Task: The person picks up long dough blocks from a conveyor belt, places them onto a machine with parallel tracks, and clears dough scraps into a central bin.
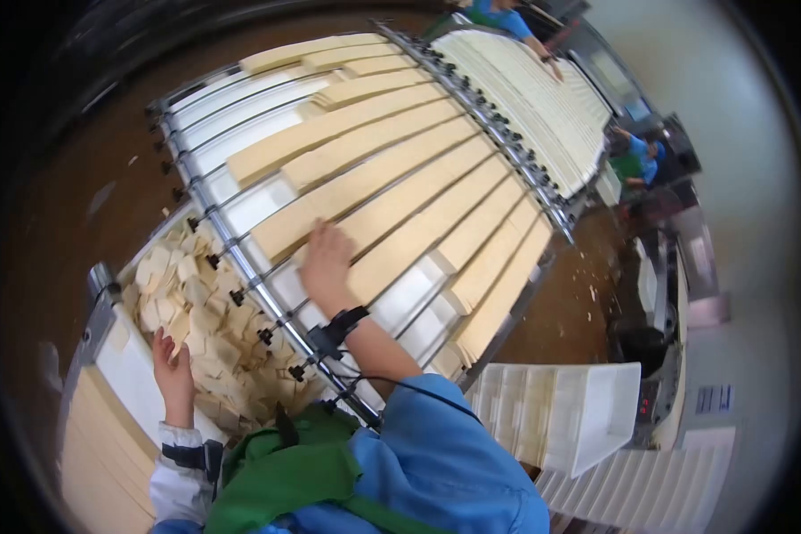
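Observation:
My right hand [327, 262], with a black strap at the wrist, reaches over a slatted rack. Its fingers lie on the near end of a long row of thin pale-yellow slices [365, 191], and nothing shows gripped in them. Dark rods part this row from similar rows beside it. At lower left my left hand [174, 369] is raised with its fingers apart and empty. It hovers at the edge of a bin of loose, broken pale pieces [200, 325].
A metal rail [231, 240] with black knobs runs along the rack's near side. White divided trays [587, 409] stand at lower right. Beyond, one co-worker [507, 18] reaches over another rack [525, 98]; another co-worker [641, 156] is at far right. More long pale rows [98, 454] lie at lower left.

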`<state>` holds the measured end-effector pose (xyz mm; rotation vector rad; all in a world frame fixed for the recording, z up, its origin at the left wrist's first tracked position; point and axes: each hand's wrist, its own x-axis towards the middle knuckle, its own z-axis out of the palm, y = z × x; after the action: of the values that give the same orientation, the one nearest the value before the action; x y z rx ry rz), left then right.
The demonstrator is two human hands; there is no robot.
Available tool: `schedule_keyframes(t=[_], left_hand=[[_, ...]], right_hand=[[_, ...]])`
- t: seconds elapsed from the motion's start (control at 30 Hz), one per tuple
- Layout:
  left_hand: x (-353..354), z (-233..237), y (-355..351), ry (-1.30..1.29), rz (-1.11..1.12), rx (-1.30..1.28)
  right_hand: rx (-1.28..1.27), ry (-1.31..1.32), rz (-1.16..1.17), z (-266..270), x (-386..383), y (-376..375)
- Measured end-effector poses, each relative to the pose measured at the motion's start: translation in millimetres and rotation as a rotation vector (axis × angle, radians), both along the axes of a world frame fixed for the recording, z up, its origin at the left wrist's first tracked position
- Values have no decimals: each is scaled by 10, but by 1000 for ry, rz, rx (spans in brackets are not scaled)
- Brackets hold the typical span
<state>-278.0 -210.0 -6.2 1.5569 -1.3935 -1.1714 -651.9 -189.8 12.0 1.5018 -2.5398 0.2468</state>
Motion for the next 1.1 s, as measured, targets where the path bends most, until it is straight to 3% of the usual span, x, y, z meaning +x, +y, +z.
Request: schedule_keyframes(t=[0.07,0.1,0.23,0.3,0.33,0.37,0.4,0.43,0.47,0.5,0.53,0.6,0.63,0.7,0.87,0.97,1.1], left_hand=[[271,122,295,-9,6,-1],[446,150,460,-21,51,7],[1115,121,1208,-130,289,89],[1454,10,1595,-83,510,179],[1429,212,1676,35,594,246],[1565,-1,1837,79,662,235],[1654,-173,1938,157,743,177],[1787,-351,2060,-284,703,69],[1830,-290,2073,-21,783,279],[1807,-178,2048,-163,786,280],[1872,-178,2056,-119,809,411],[1939,47,1961,113,793,421],[2011,86,1924,259,771,413],[2259,196,1821,313,764,465],[2670,64,1859,503,664,531],[2789,-101,1932,436,564,434],[2823,22,1868,514,526,453]], right_hand=[[31,6,-138,-101,-247,-68],[161,-99,-188,80,-256,-68],[106,67,-39,281,77,-196],[8,-127,245,817,804,-327],[-71,-181,466,869,1221,-385],[-50,-221,539,804,1645,-460],[-31,-374,778,734,2096,-540],[-14,-528,1016,670,2558,-624],[-32,-501,1097,534,3009,-694],[-24,-530,1155,376,3429,-776],[8,-530,1205,208,3819,-872],[55,-486,1293,9,4486,-1083],[63,-491,1309,-99,4811,-1182],[124,-484,1354,-337,5494,-1309],[137,-284,1324,-704,5900,-1202],[18,-255,1288,-661,5962,-1189],[251,-290,1142,-234,6226,-1401]])
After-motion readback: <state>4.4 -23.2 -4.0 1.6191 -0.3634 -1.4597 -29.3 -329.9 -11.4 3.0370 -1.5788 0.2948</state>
